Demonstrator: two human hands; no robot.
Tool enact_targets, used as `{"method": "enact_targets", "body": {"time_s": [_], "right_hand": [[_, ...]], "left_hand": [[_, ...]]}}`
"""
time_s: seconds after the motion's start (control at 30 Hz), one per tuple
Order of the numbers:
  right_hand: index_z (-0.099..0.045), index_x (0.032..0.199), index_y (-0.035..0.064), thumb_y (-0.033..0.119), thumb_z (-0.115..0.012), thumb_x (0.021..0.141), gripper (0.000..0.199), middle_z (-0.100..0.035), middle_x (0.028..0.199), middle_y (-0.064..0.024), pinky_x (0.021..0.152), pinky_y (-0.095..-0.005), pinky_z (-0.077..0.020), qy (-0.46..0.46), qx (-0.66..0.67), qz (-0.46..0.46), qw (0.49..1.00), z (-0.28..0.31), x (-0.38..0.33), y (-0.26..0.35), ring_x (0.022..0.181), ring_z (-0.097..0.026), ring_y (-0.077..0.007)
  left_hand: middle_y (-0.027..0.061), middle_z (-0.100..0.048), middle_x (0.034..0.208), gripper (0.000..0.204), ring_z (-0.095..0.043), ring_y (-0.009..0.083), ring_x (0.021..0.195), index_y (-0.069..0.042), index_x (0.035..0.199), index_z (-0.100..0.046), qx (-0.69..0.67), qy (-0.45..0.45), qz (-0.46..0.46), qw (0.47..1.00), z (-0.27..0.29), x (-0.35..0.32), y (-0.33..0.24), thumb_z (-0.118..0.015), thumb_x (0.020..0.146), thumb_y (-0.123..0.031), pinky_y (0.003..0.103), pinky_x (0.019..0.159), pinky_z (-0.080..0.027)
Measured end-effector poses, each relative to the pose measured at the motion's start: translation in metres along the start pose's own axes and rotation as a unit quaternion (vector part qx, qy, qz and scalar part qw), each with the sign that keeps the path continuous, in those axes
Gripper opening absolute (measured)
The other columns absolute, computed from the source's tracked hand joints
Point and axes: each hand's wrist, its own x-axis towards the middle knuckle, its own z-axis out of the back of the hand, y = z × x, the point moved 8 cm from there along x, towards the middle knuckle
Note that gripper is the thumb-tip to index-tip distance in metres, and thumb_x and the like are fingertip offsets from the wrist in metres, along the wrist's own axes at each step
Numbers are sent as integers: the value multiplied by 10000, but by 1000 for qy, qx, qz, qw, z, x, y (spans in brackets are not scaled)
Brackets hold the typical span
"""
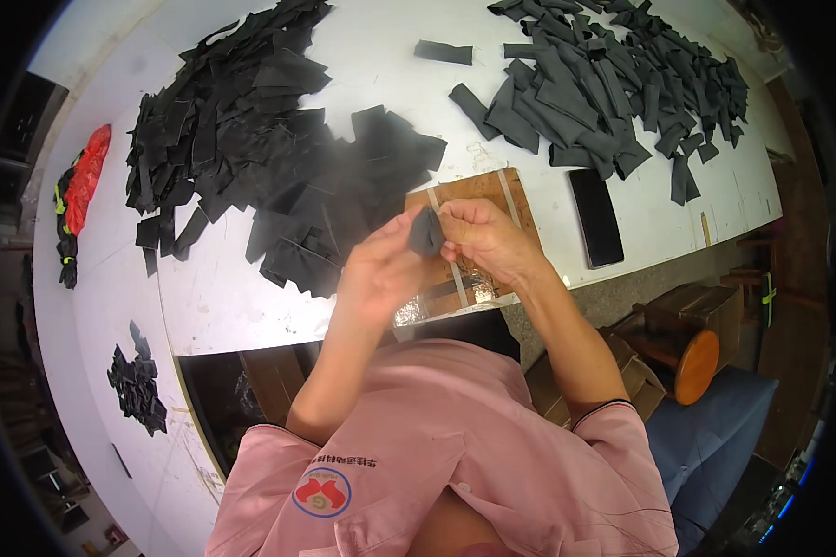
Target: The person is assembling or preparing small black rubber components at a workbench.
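A small dark grey fabric piece [426, 232], folded or tube-like, is held up between my two hands over a brown board [513, 197] at the table's near edge. My left hand [381, 265] grips its left side, fingers closed and slightly blurred. On the other side, my right hand [489, 239] pinches the cloth between thumb and fingers. Just beyond my left hand spreads a big heap of flat black fabric pieces [241, 139]. Far right lies a pile of dark grey rolled or tube-shaped fabric pieces [576, 93].
A black smartphone [596, 218] lies right of the board. On the white table [372, 56], a single grey piece [443, 52] sits between the heaps. At left are a red bag [88, 181] and a small black scrap pile [138, 385]. A round wooden stool [696, 367] and cardboard boxes stand lower right.
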Motion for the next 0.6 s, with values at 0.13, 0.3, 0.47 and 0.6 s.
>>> {"method": "enact_targets", "body": {"time_s": [0.13,0.3,0.47,0.6], "right_hand": [[-545,795,34,207,-528,853,183,-504,680,15,555,-185,-387,-14,-52,51,997,6,-3,7,587,-455,-64],[-547,749,6,216,-569,817,222,-533,687,-25,532,-223,-396,-163,-225,164,947,-3,-21,54,583,-476,-79],[-483,635,1,250,-582,762,297,-473,683,-78,540,-299,-409,-84,-704,320,628,-75,-45,94,661,-493,-220],[-486,640,-7,254,-576,752,298,-462,655,-94,533,-334,-410,-102,-679,271,674,-46,-34,59,620,-488,-258]], "left_hand": [[38,-562,843,287,-490,52,642,-7,1111,-492,668,-73,-327,664,-42,-27,-33,-495,830,-68,180,546,-412],[122,-576,954,207,-527,155,904,12,992,-552,719,87,-355,591,-78,-33,-19,-561,792,-40,291,834,-402],[163,-580,958,50,-528,230,952,-1,831,-558,519,106,-455,716,-68,-56,-33,-568,792,-30,356,855,-388],[158,-578,952,82,-536,205,912,-1,844,-563,561,91,-380,730,-42,-34,-34,-585,791,-60,334,856,-386]]}}
